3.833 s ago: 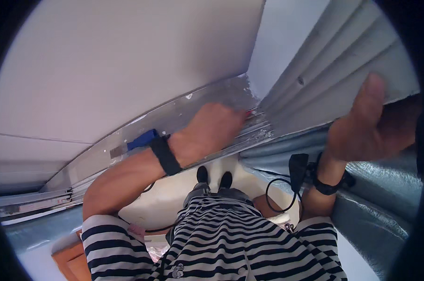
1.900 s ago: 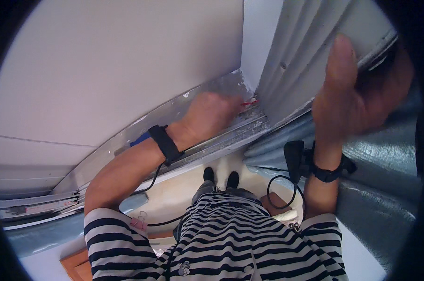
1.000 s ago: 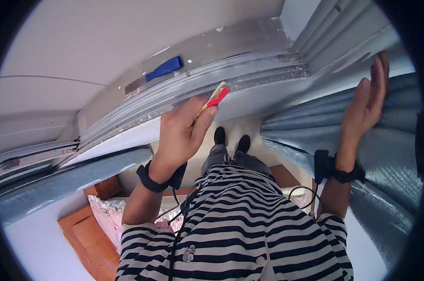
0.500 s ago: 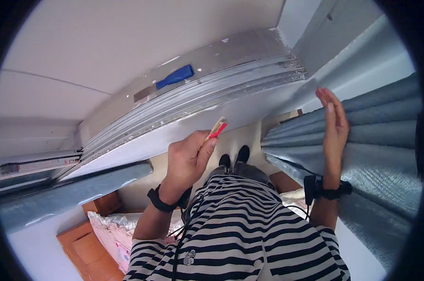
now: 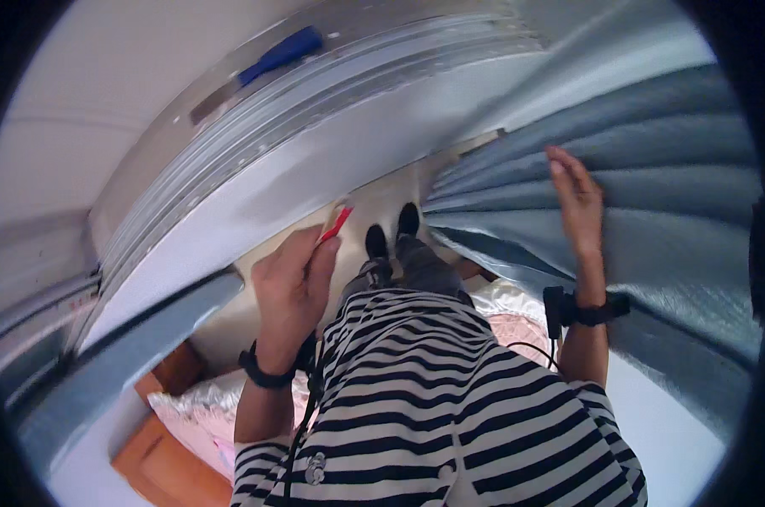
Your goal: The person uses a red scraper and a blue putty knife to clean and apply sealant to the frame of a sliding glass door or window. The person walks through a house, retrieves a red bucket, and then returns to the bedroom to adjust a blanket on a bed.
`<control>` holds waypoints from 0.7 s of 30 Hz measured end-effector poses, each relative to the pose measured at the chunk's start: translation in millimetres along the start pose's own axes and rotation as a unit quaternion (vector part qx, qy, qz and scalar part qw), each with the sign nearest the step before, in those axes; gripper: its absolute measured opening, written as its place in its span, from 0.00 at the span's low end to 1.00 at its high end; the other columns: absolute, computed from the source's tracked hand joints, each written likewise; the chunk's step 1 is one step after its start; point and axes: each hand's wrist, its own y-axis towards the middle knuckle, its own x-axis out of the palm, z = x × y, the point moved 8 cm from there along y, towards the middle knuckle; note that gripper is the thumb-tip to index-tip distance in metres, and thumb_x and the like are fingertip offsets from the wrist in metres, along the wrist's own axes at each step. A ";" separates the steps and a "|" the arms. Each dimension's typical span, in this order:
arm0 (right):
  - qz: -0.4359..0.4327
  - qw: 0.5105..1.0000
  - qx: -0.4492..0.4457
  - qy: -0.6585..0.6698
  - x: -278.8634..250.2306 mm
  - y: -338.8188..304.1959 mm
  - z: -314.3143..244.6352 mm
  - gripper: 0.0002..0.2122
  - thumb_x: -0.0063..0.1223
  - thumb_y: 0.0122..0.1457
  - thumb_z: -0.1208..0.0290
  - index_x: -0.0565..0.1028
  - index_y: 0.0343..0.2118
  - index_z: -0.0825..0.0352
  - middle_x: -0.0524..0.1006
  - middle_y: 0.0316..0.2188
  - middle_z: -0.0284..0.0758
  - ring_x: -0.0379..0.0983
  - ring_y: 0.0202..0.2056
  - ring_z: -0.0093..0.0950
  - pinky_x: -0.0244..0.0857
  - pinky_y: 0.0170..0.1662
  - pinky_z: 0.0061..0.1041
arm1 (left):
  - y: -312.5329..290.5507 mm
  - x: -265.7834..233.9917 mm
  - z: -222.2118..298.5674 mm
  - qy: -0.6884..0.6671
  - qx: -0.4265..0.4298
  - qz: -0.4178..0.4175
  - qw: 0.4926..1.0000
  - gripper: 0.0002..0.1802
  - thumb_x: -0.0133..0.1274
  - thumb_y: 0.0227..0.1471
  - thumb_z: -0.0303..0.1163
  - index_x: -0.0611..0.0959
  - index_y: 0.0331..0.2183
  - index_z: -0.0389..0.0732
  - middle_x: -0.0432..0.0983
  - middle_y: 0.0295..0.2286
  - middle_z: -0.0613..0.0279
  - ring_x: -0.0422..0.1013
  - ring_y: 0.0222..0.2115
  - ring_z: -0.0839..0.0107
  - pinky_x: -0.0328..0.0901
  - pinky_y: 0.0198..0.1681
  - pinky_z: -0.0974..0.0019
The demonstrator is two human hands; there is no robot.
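Note:
My left hand (image 5: 291,283) is raised in front of my chest and holds a small red tool (image 5: 335,225) with a pale handle; its tip points up toward the white window sill (image 5: 255,211). My right hand (image 5: 577,198) is open, fingers straight, and lies flat against the folds of the blue-grey curtain (image 5: 653,203) at the right. Both wrists wear black bands. My feet in black socks (image 5: 391,237) show far below on a pale floor.
A metal window track (image 5: 332,76) runs above the sill, with a blue handle (image 5: 281,52) on the frame. Another blue-grey curtain (image 5: 146,338) hangs at the left. Below lie a wooden cabinet (image 5: 158,448) and pink bedding (image 5: 213,414).
My left hand has come away from the window track and dropped toward my chest with the red tool. My right hand has let go of the curtain's top and slid down its folds.

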 end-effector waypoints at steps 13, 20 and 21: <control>-0.184 0.955 -0.013 0.234 40.6 23.8 22.7 0.18 0.50 0.55 0.59 0.72 0.41 0.69 0.75 0.37 0.35 0.70 0.41 0.24 0.60 0.47 0.23 | -18.0 47.9 65.2 0.038 0.098 -0.113 0.988 0.05 0.50 0.47 0.25 0.78 0.30 0.36 0.69 0.16 0.54 0.64 0.13 0.67 0.58 0.18 0.69; -0.141 0.842 0.010 0.521 -12.3 -21.2 -24.6 0.28 0.24 0.61 0.49 0.66 0.47 0.72 0.70 0.46 0.43 0.66 0.49 0.33 0.56 0.54 0.31 | -14.2 78.4 100.8 0.030 0.159 -0.126 0.979 0.06 0.53 0.45 0.26 0.77 0.29 0.38 0.72 0.20 0.54 0.69 0.17 0.60 0.63 0.20 0.65; -0.109 0.800 0.037 0.589 -20.4 -21.9 -22.2 0.29 0.21 0.61 0.48 0.64 0.49 0.73 0.68 0.47 0.44 0.64 0.50 0.35 0.54 0.55 0.31 | -9.4 86.4 104.4 0.013 0.163 -0.121 0.979 0.06 0.54 0.45 0.26 0.77 0.29 0.38 0.72 0.20 0.54 0.69 0.18 0.59 0.63 0.20 0.65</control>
